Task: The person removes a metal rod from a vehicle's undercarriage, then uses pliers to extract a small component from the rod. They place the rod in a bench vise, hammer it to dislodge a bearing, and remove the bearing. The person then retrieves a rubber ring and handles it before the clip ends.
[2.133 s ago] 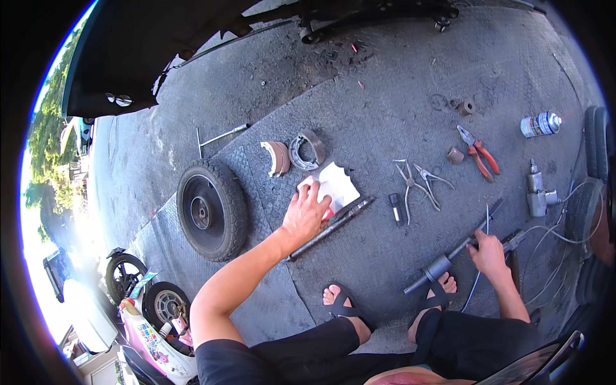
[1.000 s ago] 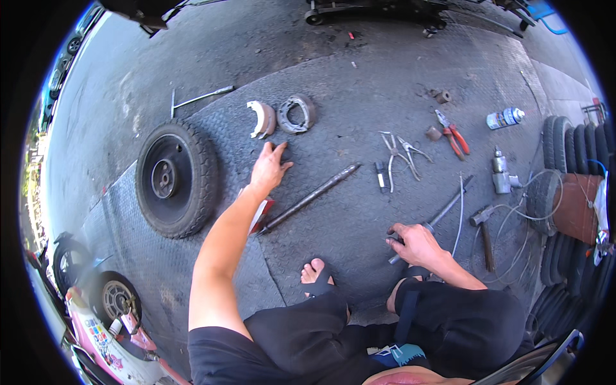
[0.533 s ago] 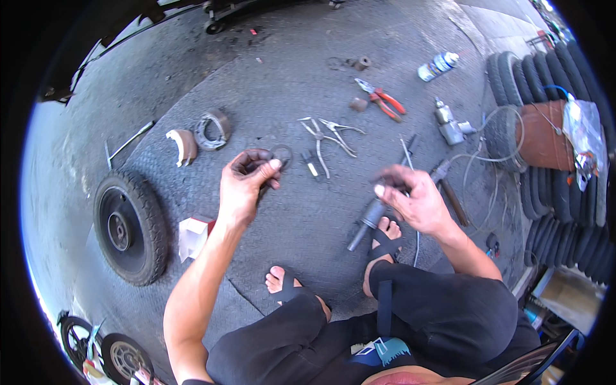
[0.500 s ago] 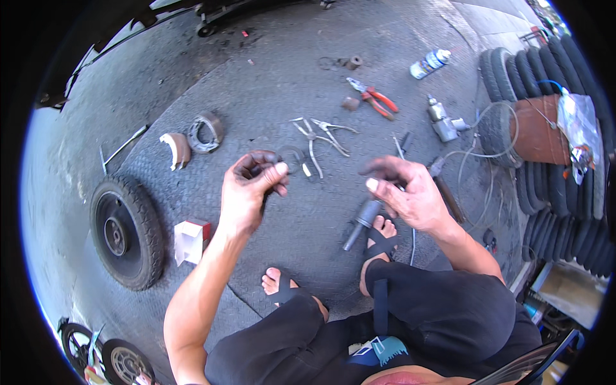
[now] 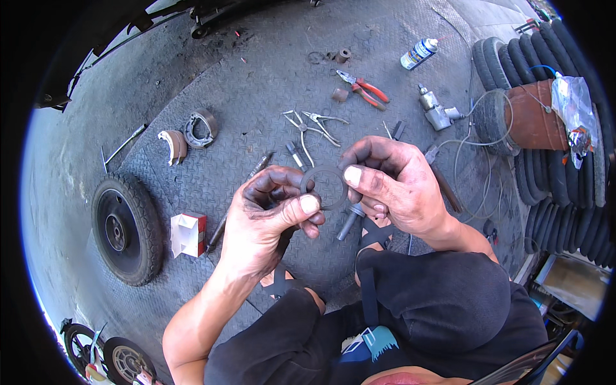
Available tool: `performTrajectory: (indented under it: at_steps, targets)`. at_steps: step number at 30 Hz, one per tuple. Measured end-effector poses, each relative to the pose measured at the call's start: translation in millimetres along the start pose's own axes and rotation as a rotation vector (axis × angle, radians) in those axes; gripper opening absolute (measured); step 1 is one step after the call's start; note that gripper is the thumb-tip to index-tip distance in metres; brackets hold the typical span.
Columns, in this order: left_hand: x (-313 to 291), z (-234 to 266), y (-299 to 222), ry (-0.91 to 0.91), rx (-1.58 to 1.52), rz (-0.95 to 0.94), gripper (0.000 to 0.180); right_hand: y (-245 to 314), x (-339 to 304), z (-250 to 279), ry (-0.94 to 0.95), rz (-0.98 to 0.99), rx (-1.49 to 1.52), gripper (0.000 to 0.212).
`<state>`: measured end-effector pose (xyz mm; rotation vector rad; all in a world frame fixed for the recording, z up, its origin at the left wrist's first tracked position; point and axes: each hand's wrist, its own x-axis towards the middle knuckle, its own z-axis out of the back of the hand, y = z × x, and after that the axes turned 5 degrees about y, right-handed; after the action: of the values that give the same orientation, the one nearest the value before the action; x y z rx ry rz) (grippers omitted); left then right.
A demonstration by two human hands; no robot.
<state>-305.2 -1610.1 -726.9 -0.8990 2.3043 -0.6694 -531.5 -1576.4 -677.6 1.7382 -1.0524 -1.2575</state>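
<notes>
A thin dark ring [image 5: 324, 171] is held up over the mat, in front of my knees. My left hand [image 5: 269, 208] pinches its left side between thumb and fingers, and my right hand [image 5: 401, 186] grips its right side the same way. Both hands are blackened with grease. Beyond them lie circlip pliers [image 5: 305, 131] with silver handles and a second similar pair [image 5: 324, 120]. A grey cylindrical tool [image 5: 350, 221] lies below my right hand, partly hidden by it. Past my left wrist a long dark rod [image 5: 221, 230] runs across the mat, partly covered.
At left stand a wheel with tyre [image 5: 127, 228], a red-and-white open box [image 5: 188, 235] and brake shoes [image 5: 201, 128]. Ahead are red-handled pliers [image 5: 364, 90], a spray can [image 5: 419, 54] and an air impact wrench [image 5: 436, 110] with a hose. Stacked tyres [image 5: 536, 61] line the right.
My right hand has moved left and taken hold of the ring, which was in my left hand alone. My left hand has shifted right and turned the ring face up.
</notes>
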Motion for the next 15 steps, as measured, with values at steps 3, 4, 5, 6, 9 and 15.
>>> performTrajectory:
  at_steps: [3,4,5,6,9,15]
  targets:
    - [-5.7,-3.4,0.7,0.004,-0.048,-0.014,0.026,-0.5,-3.7,-0.5,-0.001,0.026,0.025,0.029]
    - [-6.1,-3.4,-0.8,0.025,-0.101,-0.012,0.026,-0.5,-4.8,-0.8,-0.002,0.031,0.047,0.029]
    - [-6.6,-3.3,-2.1,0.056,-0.154,-0.024,0.026,-0.2,-5.9,-0.8,-0.004,0.035,0.068,0.028]
    - [-6.1,-3.2,-2.4,0.067,-0.121,-0.025,0.027,-0.2,-6.8,-0.6,-0.005,0.035,0.081,0.027]
    - [-7.5,-3.4,-2.0,0.078,-0.128,-0.022,0.026,-0.4,-8.2,0.8,-0.002,0.025,0.113,0.025]
    - [-10.0,-4.4,0.0,0.100,-0.200,0.003,0.025,-1.0,-8.2,2.6,0.013,-0.006,0.145,0.023]
